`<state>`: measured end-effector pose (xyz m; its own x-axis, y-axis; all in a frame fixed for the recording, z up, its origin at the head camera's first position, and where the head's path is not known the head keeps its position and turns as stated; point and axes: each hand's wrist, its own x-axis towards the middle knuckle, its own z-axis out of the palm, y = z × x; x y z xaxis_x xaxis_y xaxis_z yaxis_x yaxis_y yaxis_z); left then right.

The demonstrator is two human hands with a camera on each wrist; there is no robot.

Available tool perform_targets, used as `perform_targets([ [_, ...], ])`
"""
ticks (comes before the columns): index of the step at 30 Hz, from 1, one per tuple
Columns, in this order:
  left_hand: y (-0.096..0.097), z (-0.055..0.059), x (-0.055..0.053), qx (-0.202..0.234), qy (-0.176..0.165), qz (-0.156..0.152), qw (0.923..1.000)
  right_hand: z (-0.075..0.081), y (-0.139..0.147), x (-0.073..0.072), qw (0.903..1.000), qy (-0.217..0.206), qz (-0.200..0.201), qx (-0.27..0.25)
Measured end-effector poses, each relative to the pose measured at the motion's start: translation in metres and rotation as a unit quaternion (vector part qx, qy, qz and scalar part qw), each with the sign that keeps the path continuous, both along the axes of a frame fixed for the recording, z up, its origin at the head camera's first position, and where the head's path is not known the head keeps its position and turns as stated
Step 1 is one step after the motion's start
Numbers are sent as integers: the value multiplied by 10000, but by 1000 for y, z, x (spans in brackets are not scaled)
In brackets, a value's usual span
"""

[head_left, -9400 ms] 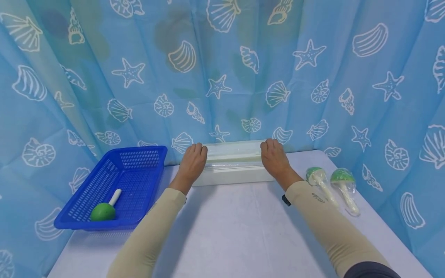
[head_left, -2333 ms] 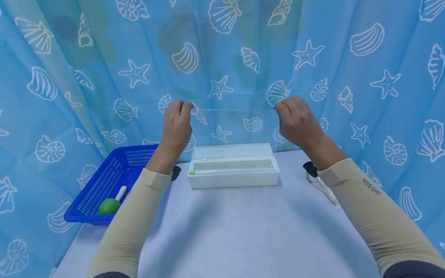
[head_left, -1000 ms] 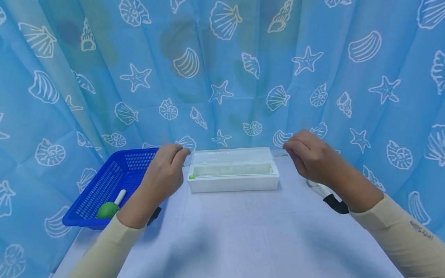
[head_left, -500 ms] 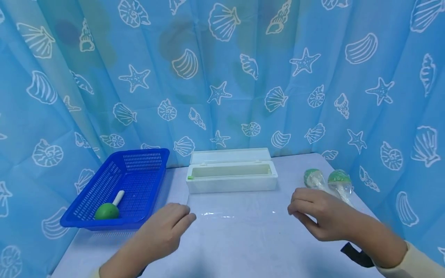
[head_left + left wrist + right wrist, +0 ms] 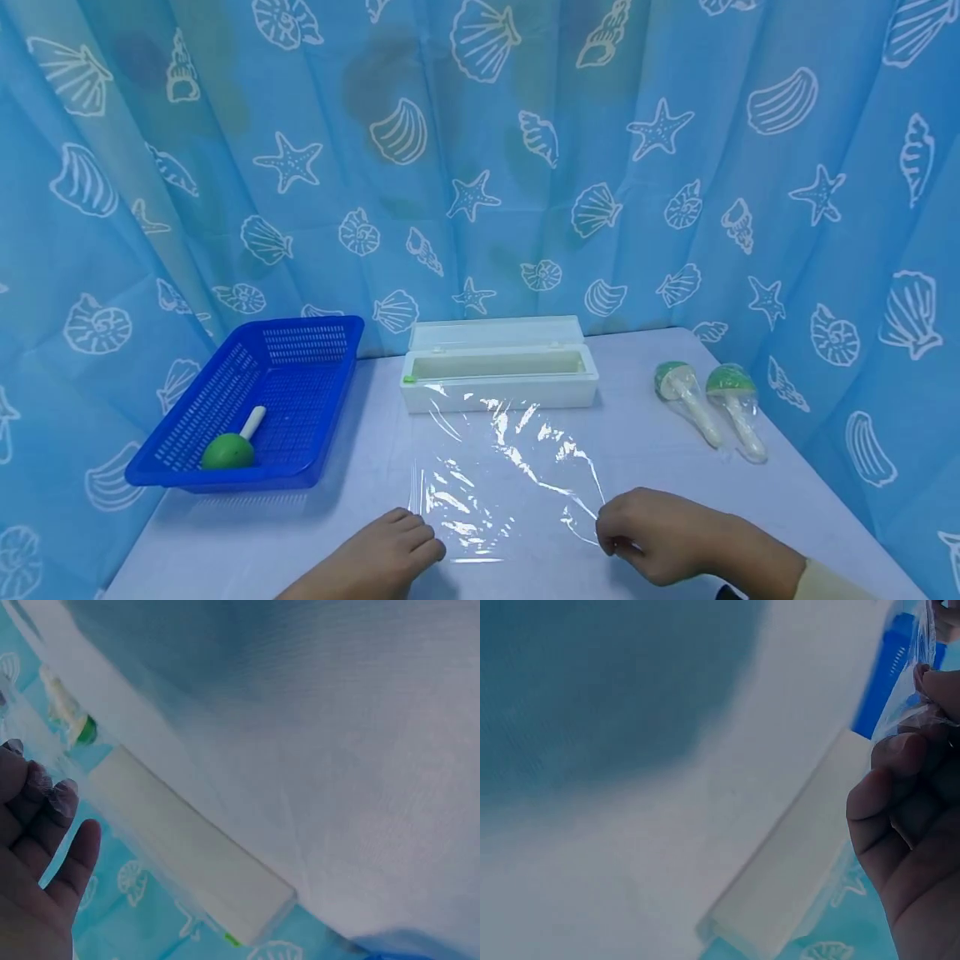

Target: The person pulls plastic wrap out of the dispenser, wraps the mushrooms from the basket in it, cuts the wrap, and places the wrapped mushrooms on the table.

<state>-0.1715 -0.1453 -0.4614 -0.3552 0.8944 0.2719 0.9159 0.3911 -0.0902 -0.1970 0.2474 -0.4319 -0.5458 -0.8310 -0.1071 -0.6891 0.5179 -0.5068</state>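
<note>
A clear sheet of cling film [image 5: 461, 503], full of bright glints, stretches between my two hands above the white tabletop. Its far part overlaps the front of a white cling film dispenser [image 5: 501, 393], whose lid stands raised. My left hand [image 5: 386, 552] pinches the film's near left corner; in the left wrist view, film clings to the fingertips of that hand [image 5: 45, 847]. At the near right corner, my right hand [image 5: 663, 533] grips the film between thumb and curled fingers. Crumpled film [image 5: 919, 712] gathers at those fingers in the right wrist view.
A blue basket [image 5: 330, 433] at the left holds a green maraca [image 5: 228, 451] with a white handle. Two green-and-white maracas, the nearer-left one [image 5: 686, 400] and the other [image 5: 738, 408], lie wrapped in clear plastic at the right. A shell-print curtain [image 5: 480, 167] hangs behind.
Both hands first worked at the dispenser, then raised the stretched film. Since then they have come down and towards me, and the film has spread out in front of the dispenser.
</note>
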Motion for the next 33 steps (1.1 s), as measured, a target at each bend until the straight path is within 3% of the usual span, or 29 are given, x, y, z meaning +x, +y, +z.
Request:
perform_targets([
  [3,0,-6,-3,-237,-133,-4,9996,-13,-5,1,9999,-97,-25,63],
  [10,0,-15,-10,-792,-1041,294,9910,-35,-11,-1,9992,-315,-63,231],
  [19,4,-25,-13,-1154,-1171,489,9852,-47,-14,-8,9993,-15,331,188],
  [26,10,-18,-9,-1526,-1268,742,9773,-44,-14,-9,9961,-671,-41,570],
  [28,11,-13,-7,-1526,-1531,866,9725,-43,-13,-9,9942,-862,-166,628],
  [30,11,-9,-4,-1420,-2044,1056,9628,-43,-12,-8,9931,-979,-225,607],
  [33,9,-3,0,-1224,-2871,1309,9410,-42,-10,-8,9909,-1189,-287,553],
])
